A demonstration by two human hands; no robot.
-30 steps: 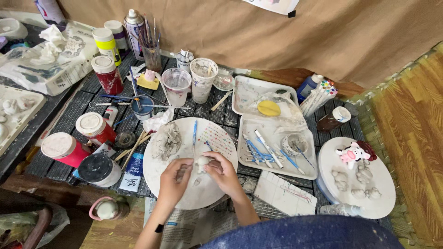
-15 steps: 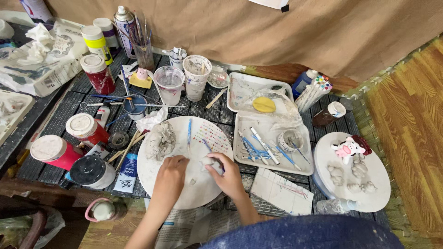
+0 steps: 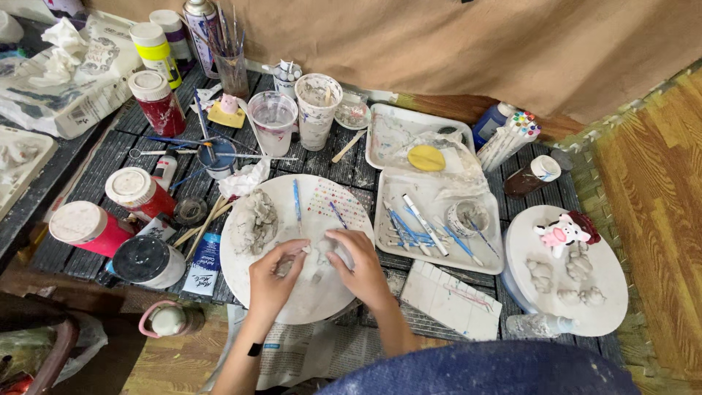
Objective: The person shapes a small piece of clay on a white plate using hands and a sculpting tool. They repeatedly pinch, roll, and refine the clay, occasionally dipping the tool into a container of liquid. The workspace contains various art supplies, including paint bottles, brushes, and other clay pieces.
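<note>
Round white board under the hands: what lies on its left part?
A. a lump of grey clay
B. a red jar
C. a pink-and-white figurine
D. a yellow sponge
A: a lump of grey clay lies on the left part of the board, beyond the left hand.

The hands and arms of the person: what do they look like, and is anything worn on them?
Both forearms are bare, with no sleeves and no gloves in view. The left hand has a thin black band at the wrist, perhaps a watch or bracelet. The right hand shows no ring or band. Pale clay dust marks the fingertips.
</note>
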